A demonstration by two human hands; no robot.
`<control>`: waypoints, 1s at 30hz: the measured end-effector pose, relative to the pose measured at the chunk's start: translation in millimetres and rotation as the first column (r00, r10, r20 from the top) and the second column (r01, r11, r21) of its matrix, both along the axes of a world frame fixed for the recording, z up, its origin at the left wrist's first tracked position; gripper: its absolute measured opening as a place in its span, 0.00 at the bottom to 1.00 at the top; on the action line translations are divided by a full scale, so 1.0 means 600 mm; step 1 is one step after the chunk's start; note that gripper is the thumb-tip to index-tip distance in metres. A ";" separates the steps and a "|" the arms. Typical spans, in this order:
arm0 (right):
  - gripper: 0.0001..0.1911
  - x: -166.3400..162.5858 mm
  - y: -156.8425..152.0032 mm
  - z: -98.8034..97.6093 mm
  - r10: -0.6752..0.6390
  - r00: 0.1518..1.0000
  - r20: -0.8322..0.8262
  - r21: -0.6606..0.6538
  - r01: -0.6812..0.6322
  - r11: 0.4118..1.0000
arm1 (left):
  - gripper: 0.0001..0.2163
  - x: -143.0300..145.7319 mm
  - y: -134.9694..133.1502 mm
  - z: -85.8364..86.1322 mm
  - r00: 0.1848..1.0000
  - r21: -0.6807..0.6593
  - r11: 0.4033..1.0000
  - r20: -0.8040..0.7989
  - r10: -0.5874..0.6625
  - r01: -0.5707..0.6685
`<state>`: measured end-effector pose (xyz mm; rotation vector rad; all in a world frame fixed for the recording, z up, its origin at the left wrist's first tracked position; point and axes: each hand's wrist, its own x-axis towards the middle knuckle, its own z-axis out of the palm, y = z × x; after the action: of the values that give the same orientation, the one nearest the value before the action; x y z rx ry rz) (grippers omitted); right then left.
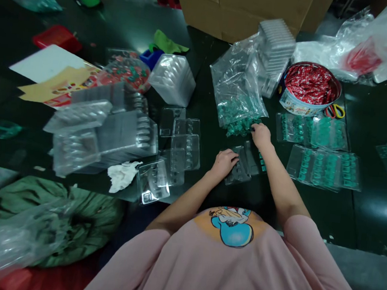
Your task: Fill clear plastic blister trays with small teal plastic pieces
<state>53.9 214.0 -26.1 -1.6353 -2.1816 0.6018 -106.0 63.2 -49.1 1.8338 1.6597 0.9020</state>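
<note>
My left hand (225,163) rests on the left edge of a clear plastic blister tray (240,168), its fingers curled over it. Farther forward, my right hand (261,134) reaches the edge of a pile of small green plastic pieces (239,126). Its fingers are drawn together there, and what they pinch is hidden. The pile spills from the mouth of a clear plastic bag (240,80). Under my right forearm, a short row of green pieces (262,161) shows beside the tray. To the right lie clear trays filled with rows of green pieces (324,168).
A round tin (303,109) of red wrapped pieces stands at the back right, with scissors (338,111) beside it. Stacked clear trays (118,132) and loose empty ones (155,182) lie left. A cardboard box (245,12) stands behind. White tissue (122,176) lies near the front edge.
</note>
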 end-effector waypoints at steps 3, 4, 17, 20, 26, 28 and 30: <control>0.13 -0.013 0.013 -0.002 0.004 0.993 0.115 -0.019 -0.002 1.000 | 0.07 -0.001 -0.001 0.011 0.998 -0.012 1.000 0.063 0.023 -0.022; 0.12 -0.012 0.013 0.000 -0.004 0.993 0.118 -0.029 0.007 1.000 | 0.09 -0.002 -0.001 0.016 0.996 -0.010 1.000 0.091 0.023 -0.023; 0.06 0.000 -0.157 0.045 -0.013 0.644 -0.765 -0.265 -0.295 0.918 | 0.24 0.015 0.026 0.053 0.442 -0.352 0.933 0.828 0.345 -0.068; 0.10 0.001 -0.179 0.045 -0.098 0.579 -0.809 -0.355 -0.350 0.867 | 0.20 0.008 0.010 0.060 0.444 -0.331 0.939 0.830 0.336 -0.091; 0.17 -0.008 -0.196 0.032 -0.330 0.567 -0.754 -0.606 -0.409 0.683 | 0.17 -0.016 -0.018 0.069 0.501 -0.290 0.955 0.819 0.280 -0.059; 0.17 -0.011 -0.202 0.031 -0.322 0.548 -0.772 -0.596 -0.449 0.666 | 0.16 -0.021 -0.024 0.070 0.505 -0.308 0.951 0.815 0.286 -0.041; 0.16 -0.012 -0.206 0.032 -0.255 0.535 -0.805 -0.535 -0.472 0.701 | 0.16 -0.024 -0.028 0.069 0.515 -0.314 0.949 0.809 0.284 -0.029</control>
<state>46.8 90.6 -6.8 -0.9893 -1.3017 2.0145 -120.5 46.4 -7.7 0.7769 1.1923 1.3010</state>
